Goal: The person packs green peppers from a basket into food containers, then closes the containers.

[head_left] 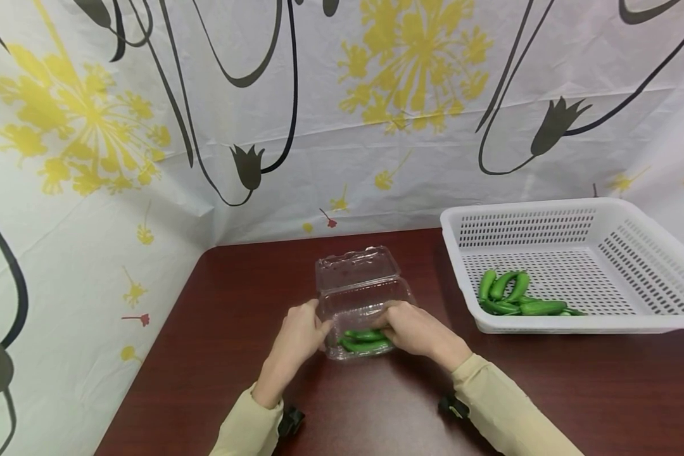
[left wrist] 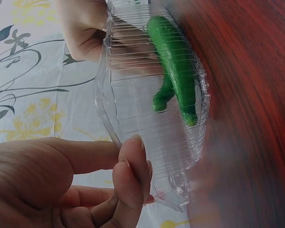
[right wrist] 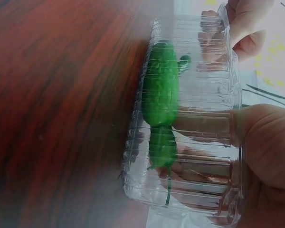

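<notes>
A clear plastic clamshell box [head_left: 348, 304] stands on the table with its lid [head_left: 356, 269] tipped back. Green peppers [head_left: 365, 339] lie along its near side; through the ribbed wall, the right wrist view shows a pepper [right wrist: 161, 85] and a thin stem. My left hand [head_left: 301, 332] pinches the box's left rim between thumb and fingers, seen close in the left wrist view [left wrist: 128, 166]. From the right, my right hand [head_left: 413, 326] reaches over the rim, its curled fingers holding a pepper's end inside the box. The plastic and the hand partly hide those fingertips.
To the right stands a white slotted plastic basket [head_left: 553, 263] with several green peppers [head_left: 513, 294] in its near left corner. The dark red table [head_left: 228, 361] meets a patterned white cloth [head_left: 319, 171] at the back and left. Dark wrist straps [head_left: 289, 421] sit at both cuffs.
</notes>
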The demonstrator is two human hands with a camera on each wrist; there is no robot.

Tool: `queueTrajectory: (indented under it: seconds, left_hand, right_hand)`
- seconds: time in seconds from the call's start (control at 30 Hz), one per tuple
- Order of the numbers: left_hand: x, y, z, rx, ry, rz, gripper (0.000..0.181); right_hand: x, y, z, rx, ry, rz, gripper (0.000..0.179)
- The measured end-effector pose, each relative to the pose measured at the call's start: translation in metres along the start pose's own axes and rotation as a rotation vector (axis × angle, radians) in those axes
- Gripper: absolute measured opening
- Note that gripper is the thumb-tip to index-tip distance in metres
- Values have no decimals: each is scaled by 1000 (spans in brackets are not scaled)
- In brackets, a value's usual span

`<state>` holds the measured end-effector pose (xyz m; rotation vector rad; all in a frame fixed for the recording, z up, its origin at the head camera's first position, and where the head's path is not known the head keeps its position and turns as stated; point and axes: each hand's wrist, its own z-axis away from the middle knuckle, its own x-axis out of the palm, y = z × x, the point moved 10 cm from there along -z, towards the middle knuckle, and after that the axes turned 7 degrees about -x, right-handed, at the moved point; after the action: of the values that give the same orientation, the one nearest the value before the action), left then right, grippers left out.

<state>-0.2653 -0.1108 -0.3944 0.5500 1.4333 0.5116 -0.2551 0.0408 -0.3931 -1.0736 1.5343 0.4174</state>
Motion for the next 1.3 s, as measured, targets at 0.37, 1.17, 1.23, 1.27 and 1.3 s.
queueTrajectory:
  seconds: [0.37,1.17,1.23,1.27,1.3]
  left_hand:
    - [0,0,0,-4,-1,14,54]
    - [1,1,0,-2,-6,21,57]
    - [1,1,0,-3,-7,20,57]
    - [1,0,0,-5,-8,20,57]
    - [2,0,0,-7,-10,22,58]
  right_hand:
    - [1,4,-1,40,4,-48,27]
    - [-12,14,3,204,15,13,12]
    - [-15,15,4,220,19,-1,12]
    - [-16,16,4,228,19,-8,12]
    - [-17,16,4,232,19,-11,12]
